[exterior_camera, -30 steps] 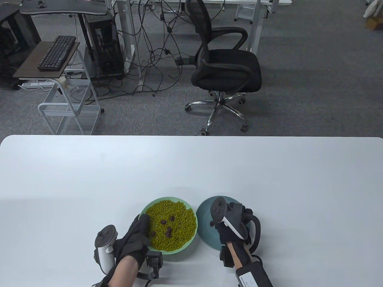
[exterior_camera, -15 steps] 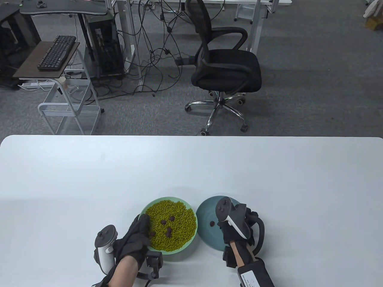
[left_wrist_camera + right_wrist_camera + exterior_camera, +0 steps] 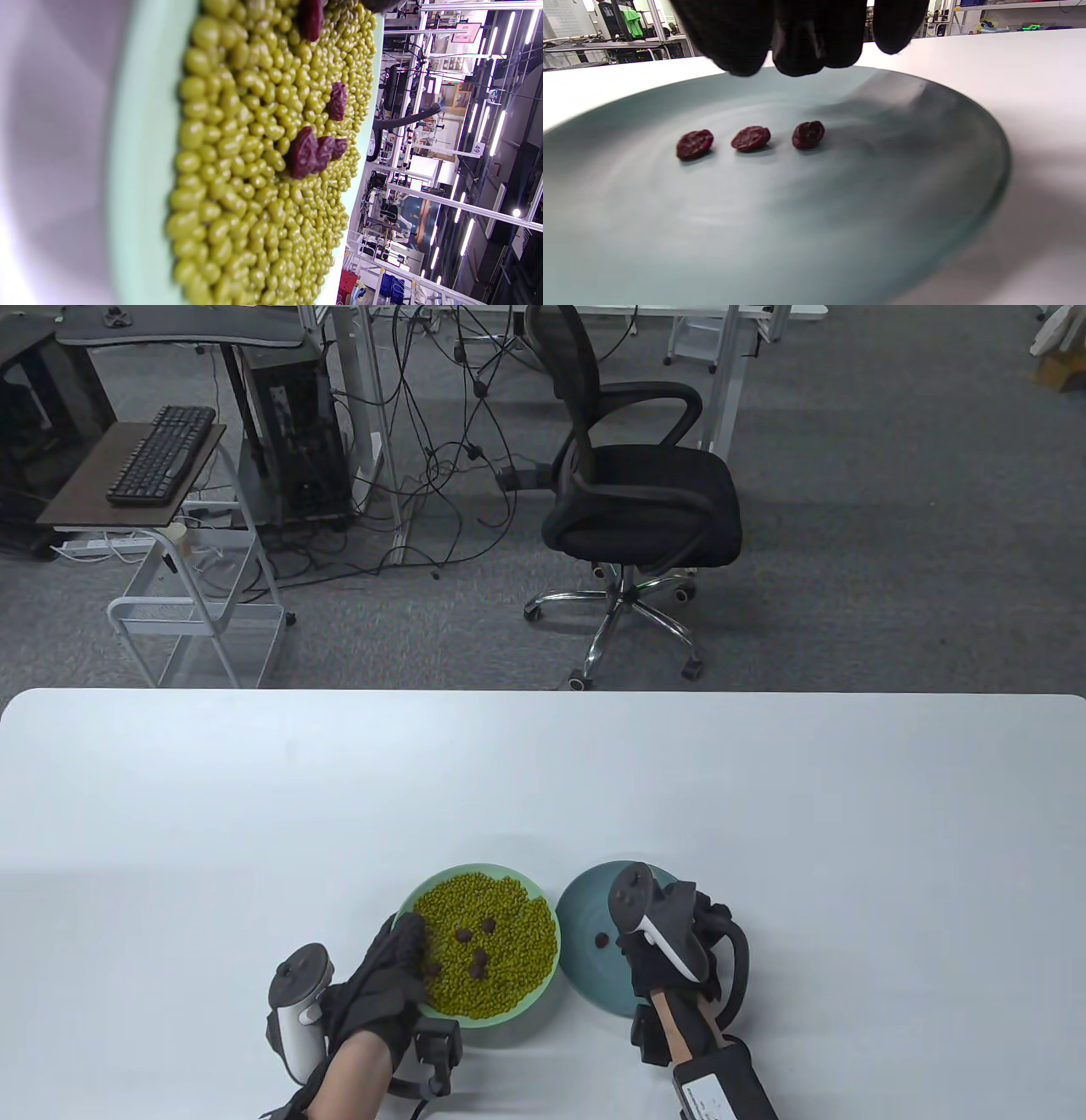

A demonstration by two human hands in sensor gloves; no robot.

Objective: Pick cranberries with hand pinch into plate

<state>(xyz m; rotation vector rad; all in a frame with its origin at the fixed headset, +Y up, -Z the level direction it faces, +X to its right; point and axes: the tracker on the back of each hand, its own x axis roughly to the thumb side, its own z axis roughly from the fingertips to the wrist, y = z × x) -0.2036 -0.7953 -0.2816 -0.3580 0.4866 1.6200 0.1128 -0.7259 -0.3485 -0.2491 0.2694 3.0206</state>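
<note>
White table, right hand over plate seemingly empty, left hand flat on bowl rim

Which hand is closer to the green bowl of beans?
Left. The left hand rests on the green bowl's near-left rim; the right hand hovers over the blue plate beside it.

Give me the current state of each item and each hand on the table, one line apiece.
Green bowl: full of green beans, several cranberries on top.
Teal plate: three cranberries lying in a row.
Left hand: resting on the bowl's near-left rim.
Right hand: above the plate, fingertips bunched, nothing visibly held.
</note>
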